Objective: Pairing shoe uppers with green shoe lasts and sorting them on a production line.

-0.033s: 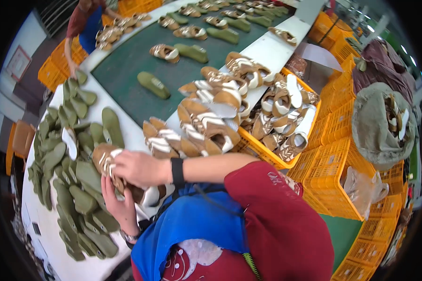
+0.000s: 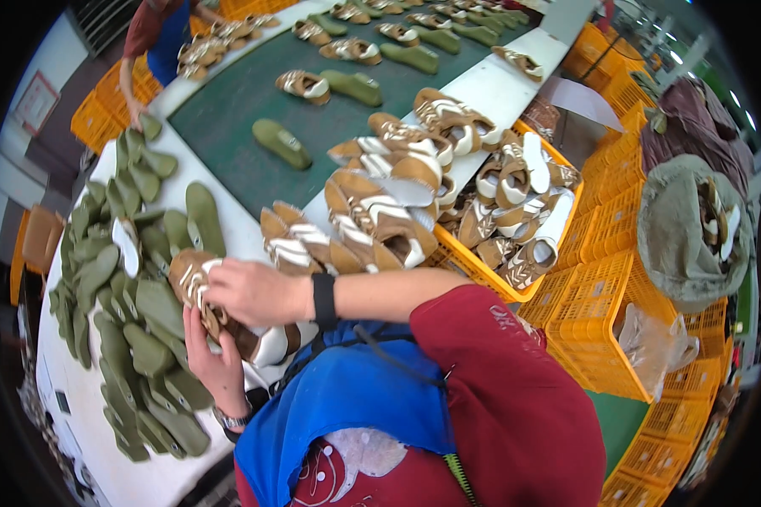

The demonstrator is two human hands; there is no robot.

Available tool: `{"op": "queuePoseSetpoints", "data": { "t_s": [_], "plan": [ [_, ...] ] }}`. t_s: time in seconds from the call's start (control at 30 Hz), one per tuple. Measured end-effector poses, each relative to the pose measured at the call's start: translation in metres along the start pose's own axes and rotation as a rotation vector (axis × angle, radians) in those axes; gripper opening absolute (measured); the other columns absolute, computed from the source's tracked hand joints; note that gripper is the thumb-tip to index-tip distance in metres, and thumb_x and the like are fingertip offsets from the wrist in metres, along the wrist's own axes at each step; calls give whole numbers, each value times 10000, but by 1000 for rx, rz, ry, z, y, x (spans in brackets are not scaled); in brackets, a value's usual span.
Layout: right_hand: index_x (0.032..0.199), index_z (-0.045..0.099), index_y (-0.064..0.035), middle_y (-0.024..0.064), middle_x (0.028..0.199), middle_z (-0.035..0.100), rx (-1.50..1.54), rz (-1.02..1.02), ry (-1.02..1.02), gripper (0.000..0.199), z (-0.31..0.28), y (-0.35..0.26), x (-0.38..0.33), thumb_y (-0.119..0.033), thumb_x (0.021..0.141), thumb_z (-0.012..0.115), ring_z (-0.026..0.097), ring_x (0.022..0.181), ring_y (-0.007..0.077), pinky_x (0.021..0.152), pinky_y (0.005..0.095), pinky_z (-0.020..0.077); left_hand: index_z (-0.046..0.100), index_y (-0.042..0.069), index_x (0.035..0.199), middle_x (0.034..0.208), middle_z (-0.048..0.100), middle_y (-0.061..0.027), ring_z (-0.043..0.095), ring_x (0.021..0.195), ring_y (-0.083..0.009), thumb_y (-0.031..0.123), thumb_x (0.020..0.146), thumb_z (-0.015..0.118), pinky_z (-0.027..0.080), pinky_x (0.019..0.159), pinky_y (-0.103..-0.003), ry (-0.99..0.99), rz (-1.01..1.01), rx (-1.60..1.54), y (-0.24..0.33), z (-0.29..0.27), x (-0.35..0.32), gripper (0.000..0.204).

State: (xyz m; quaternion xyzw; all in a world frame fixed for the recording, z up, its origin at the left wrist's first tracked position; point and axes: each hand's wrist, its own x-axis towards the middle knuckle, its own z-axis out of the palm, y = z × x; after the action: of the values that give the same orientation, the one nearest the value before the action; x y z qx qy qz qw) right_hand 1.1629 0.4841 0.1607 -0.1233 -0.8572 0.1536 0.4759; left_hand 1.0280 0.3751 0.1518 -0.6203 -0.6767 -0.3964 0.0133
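Close to my body, at the near edge of the white table, both hands are closed on a brown shoe upper (image 2: 192,275) with white stripes and lacing. My right hand (image 2: 258,292) lies over its top, fingers bent at the opening. From below, my left hand (image 2: 215,359) grips its side, thumb and fingers around the edge. Part of the upper is covered by my hands, and I cannot see inside it. A big heap of green shoe lasts (image 2: 150,348) lies just left of my hands. More striped uppers (image 2: 309,245) stand in rows beyond my right wrist.
A green conveyor belt (image 2: 228,139) carries lasts and uppers. To the right, a yellow crate (image 2: 482,269) is full of uppers, with stacked yellow crates (image 2: 596,313) and a grey cloth-lined container (image 2: 676,245) beyond. A co-worker's hand (image 2: 135,111) is at the far left.
The whole view has shifted slightly. Both hands stay on the brown upper, with no clear change in their grip.
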Motion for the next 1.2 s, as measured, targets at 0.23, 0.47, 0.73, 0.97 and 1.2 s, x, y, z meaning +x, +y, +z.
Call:
{"op": "queuePoseSetpoints", "data": {
  "t_s": [0.23, 0.47, 0.73, 0.97, 1.2],
  "plan": [
    [880, 534, -40, 122, 805, 493, 132, -72, -143, 230, 0, 23, 21, -34, 652, 560, 527, 756, 317, 665, 392, 455, 538, -6, 1085, 1055, 579, -176, 569, 931, -349, 29, 780, 519, 462, 811, -377, 13, 48, 195, -1, -6, 23, 308],
    [970, 550, -65, 111, 854, 568, 83, 130, -363, 278, -8, 43, 30, -86, 694, 568, 588, 767, 309, 643, 398, 484, 555, 12, 1104, 913, 625, -135, 616, 802, -306, -13, 786, 522, 487, 724, -319, 180, -99, 12, -9, -10, 17, 321],
    [938, 535, -41, 132, 810, 560, 107, 40, -395, 243, 12, 38, 29, -89, 703, 570, 586, 719, 327, 612, 408, 492, 564, 46, 1039, 983, 559, -131, 563, 878, -298, 30, 767, 610, 465, 766, -355, 35, 28, 266, -5, -7, 21, 276],
    [1046, 540, -101, 107, 851, 551, 189, -3, -406, 316, 2, 34, 36, -130, 735, 589, 589, 728, 305, 620, 395, 498, 586, 24, 903, 882, 566, -122, 567, 791, -297, 2, 771, 578, 466, 693, -352, 129, -15, 212, -13, -6, 25, 134],
    [1128, 545, -116, 65, 958, 551, 268, -66, -606, 427, -35, -3, 20, -278, 753, 671, 604, 717, 261, 583, 341, 514, 590, 42, 872, 885, 567, -120, 571, 808, -306, 15, 728, 593, 480, 703, -378, 113, -27, 238, -17, -5, 27, 147]
  ]
}}
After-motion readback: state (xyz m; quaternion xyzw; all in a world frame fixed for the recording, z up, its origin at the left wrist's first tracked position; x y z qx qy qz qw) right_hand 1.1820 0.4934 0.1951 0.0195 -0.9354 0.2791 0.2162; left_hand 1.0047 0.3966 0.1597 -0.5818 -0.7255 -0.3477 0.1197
